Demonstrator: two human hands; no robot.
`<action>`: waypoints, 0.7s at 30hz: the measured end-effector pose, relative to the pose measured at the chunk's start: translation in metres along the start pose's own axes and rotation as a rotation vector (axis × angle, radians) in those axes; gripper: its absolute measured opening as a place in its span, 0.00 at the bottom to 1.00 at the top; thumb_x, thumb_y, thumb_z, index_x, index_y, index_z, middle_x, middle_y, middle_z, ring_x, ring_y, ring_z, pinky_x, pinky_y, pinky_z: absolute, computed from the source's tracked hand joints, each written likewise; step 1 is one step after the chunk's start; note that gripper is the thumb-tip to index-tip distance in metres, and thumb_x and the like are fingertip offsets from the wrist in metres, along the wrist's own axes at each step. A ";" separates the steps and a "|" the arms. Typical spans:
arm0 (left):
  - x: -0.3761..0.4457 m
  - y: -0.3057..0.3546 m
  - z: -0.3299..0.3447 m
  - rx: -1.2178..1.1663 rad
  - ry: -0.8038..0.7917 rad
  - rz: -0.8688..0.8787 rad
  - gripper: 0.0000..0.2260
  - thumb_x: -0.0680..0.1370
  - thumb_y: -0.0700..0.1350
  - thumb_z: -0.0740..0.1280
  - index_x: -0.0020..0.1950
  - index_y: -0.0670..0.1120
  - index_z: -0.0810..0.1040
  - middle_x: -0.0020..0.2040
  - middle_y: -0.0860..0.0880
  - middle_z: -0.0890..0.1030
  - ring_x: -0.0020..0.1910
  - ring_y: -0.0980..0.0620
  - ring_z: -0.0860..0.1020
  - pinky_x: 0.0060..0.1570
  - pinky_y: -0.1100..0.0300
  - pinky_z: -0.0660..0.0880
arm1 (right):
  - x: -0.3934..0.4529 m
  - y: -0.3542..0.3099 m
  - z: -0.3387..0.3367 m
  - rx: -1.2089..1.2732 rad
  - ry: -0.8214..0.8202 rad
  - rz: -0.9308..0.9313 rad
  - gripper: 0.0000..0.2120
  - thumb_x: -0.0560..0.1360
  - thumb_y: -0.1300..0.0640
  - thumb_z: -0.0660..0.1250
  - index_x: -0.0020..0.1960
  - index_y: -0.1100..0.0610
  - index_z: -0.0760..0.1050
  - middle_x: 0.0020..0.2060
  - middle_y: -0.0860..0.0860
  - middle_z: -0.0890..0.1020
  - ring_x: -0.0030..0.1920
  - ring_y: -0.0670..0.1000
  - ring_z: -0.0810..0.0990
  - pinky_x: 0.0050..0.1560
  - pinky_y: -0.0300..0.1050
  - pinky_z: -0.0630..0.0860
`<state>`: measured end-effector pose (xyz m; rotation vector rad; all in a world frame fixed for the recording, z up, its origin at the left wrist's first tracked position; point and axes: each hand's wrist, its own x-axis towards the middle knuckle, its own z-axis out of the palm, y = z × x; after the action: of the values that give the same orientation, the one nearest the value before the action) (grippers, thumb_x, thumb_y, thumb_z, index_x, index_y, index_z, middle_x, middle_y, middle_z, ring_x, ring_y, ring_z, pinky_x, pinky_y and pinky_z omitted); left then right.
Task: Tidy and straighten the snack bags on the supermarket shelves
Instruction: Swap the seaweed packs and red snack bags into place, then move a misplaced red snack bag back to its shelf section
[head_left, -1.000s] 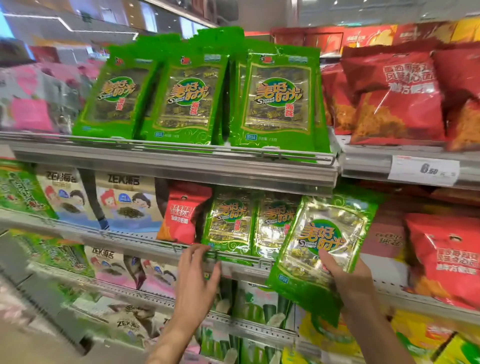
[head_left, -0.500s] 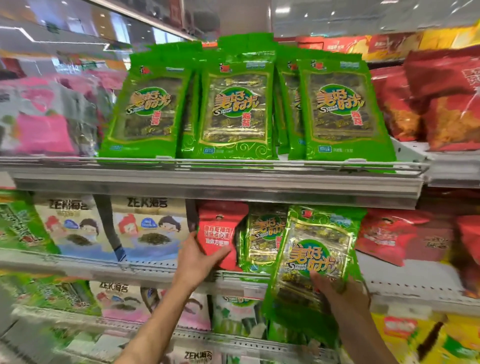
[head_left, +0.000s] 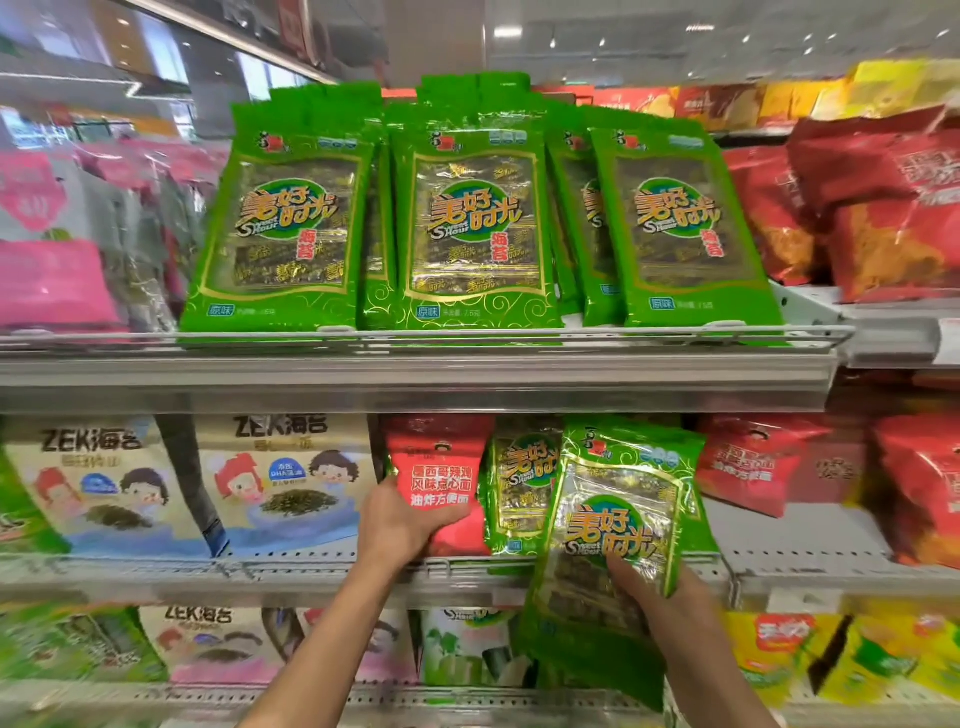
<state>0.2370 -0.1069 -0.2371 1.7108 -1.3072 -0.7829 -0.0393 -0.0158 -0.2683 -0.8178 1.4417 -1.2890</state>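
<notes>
A green seaweed bag (head_left: 613, 525) is held in front of the middle shelf (head_left: 800, 540) by the right hand (head_left: 670, 608). The grip of this hand is closed on the lower part of the bag, with the thumb on its front. The bag is tilted a little, and its bottom hangs below the shelf edge. A small red snack bag (head_left: 441, 483) is held by the left hand (head_left: 402, 525), whose grip is curled around the bag's lower left corner. This red bag is stood on the middle shelf, just beside another green seaweed bag (head_left: 519, 488), which is partly hidden behind the held one. To the left, white bags with cartoon children (head_left: 285, 478) are lined up on the same shelf. To the right, more red bags (head_left: 748, 462) are seen, a bit blurred. Farther up, tall green seaweed bags (head_left: 472, 228) are stood upright in rows on the top shelf (head_left: 415, 374). Pink bags (head_left: 52, 249) are set to their left and big red bags (head_left: 878, 208) to their right.
</notes>
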 end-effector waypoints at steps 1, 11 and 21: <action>0.000 0.001 0.000 -0.012 -0.003 0.000 0.26 0.56 0.52 0.86 0.48 0.49 0.81 0.41 0.53 0.84 0.42 0.54 0.84 0.47 0.53 0.82 | 0.000 -0.001 0.000 0.005 -0.006 0.011 0.34 0.61 0.39 0.80 0.61 0.53 0.76 0.54 0.59 0.85 0.56 0.63 0.82 0.57 0.66 0.80; -0.019 0.014 -0.015 -0.204 0.031 0.037 0.35 0.54 0.49 0.86 0.56 0.46 0.75 0.50 0.48 0.85 0.48 0.51 0.84 0.54 0.50 0.81 | 0.009 -0.018 0.004 0.017 0.004 -0.047 0.60 0.63 0.39 0.79 0.83 0.51 0.47 0.82 0.53 0.54 0.80 0.60 0.57 0.75 0.64 0.58; -0.094 -0.024 -0.071 -0.326 -0.027 -0.081 0.35 0.50 0.49 0.86 0.54 0.46 0.78 0.45 0.52 0.87 0.43 0.54 0.86 0.43 0.59 0.81 | 0.042 -0.042 0.083 -0.091 -0.073 -0.192 0.55 0.69 0.40 0.77 0.83 0.58 0.48 0.81 0.57 0.57 0.79 0.60 0.59 0.75 0.58 0.60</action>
<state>0.2831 0.0034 -0.2254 1.5018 -1.0652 -1.0091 0.0229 -0.0885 -0.2326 -1.0751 1.3976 -1.3290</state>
